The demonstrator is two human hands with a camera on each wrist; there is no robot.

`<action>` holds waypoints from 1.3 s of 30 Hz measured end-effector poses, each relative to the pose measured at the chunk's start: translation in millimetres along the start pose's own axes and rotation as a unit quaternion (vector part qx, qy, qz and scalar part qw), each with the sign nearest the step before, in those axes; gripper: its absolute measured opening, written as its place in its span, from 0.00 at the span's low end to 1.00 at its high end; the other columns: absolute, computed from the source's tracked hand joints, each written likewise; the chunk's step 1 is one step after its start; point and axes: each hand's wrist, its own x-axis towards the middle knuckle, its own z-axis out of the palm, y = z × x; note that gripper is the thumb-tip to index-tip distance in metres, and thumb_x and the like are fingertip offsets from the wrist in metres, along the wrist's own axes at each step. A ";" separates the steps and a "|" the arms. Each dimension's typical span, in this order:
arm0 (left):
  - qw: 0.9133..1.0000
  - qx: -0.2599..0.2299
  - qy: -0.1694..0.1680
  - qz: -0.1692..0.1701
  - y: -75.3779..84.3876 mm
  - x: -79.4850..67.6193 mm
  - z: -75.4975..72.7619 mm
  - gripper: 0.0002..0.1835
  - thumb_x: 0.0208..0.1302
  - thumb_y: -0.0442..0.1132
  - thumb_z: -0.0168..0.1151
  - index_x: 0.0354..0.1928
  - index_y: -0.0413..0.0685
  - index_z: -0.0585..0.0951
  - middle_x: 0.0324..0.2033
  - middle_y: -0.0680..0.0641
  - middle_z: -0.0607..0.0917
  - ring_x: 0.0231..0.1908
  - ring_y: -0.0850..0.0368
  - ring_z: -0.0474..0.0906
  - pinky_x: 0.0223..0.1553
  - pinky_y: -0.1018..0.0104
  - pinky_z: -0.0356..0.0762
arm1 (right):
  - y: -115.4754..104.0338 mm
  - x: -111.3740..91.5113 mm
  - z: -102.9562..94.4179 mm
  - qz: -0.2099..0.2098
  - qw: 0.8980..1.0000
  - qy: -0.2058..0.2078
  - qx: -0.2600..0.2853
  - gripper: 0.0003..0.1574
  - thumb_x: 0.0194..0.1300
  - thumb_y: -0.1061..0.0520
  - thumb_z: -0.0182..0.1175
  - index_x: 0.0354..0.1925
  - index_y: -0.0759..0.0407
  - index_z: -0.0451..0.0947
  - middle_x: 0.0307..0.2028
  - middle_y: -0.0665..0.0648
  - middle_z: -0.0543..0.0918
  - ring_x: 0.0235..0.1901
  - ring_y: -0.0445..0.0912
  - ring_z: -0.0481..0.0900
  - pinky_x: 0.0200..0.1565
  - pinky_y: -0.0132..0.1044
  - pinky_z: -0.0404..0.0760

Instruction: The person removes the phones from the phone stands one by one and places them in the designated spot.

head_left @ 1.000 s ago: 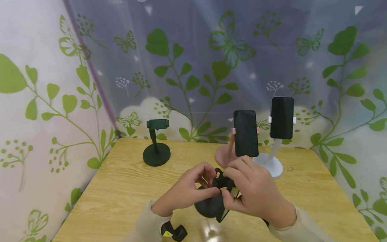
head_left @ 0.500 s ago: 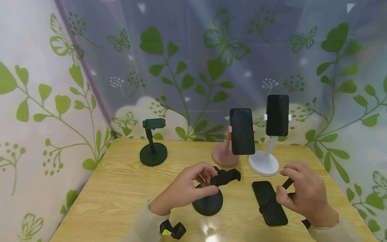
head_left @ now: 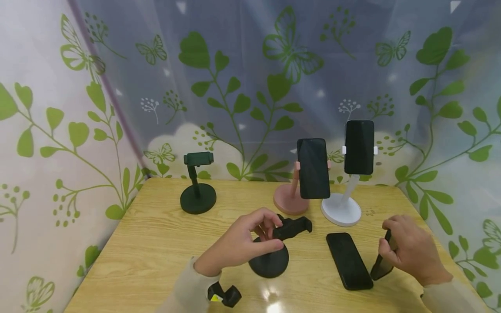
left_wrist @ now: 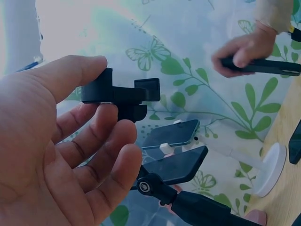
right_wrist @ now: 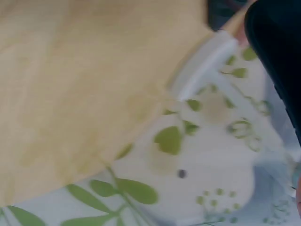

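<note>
The left hand grips the clamp head of a black phone stand, thumb on one side and fingers on the other. Its dark arm slants below the hand in the left wrist view, and its round base rests on the table. The clamp has no phone in it. At the right, the right hand holds a black phone by its edges, tilted, its lower end close over the table. Another black phone lies flat just left of it.
A dark green phone stand without a phone stands at the back left. Behind the hands, a pink stand and a white stand each carry a phone. Patterned cloth hangs behind the wooden table.
The right hand has moved from the black stand to the right with the phone, now lowered beside the lying one. The left hand has stayed on the stand's clamp head.
</note>
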 end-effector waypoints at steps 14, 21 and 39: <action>1.000 -0.008 -0.007 -0.009 -4.6 -0.8 -0.6 0.15 0.70 0.40 0.70 0.55 0.54 0.78 0.35 0.52 0.79 0.34 0.60 0.79 0.41 0.63 0.83 | 28.1 -37.0 22.1 0.014 0.988 -0.155 0.021 0.09 0.60 0.51 0.50 0.34 0.54 0.69 0.29 0.47 0.67 0.28 0.40 0.61 0.21 0.33 0.63; 1.000 -0.006 -0.010 -0.014 -4.2 -0.7 -1.5 0.15 0.70 0.41 0.69 0.56 0.54 0.78 0.35 0.52 0.80 0.34 0.60 0.79 0.42 0.63 0.83 | 25.1 -32.0 31.4 0.058 0.977 -0.205 0.011 0.14 0.53 0.54 0.66 0.37 0.54 0.74 0.31 0.47 0.69 0.29 0.42 0.64 0.22 0.34 0.65; 1.000 -0.007 -0.015 -0.013 -0.5 -2.0 -3.4 0.16 0.70 0.42 0.70 0.56 0.54 0.78 0.33 0.53 0.80 0.33 0.60 0.78 0.41 0.64 0.82 | 25.2 -19.2 54.0 0.216 0.880 -0.421 0.035 0.28 0.63 0.41 0.70 0.47 0.63 0.81 0.43 0.64 0.80 0.38 0.58 0.81 0.33 0.56 0.82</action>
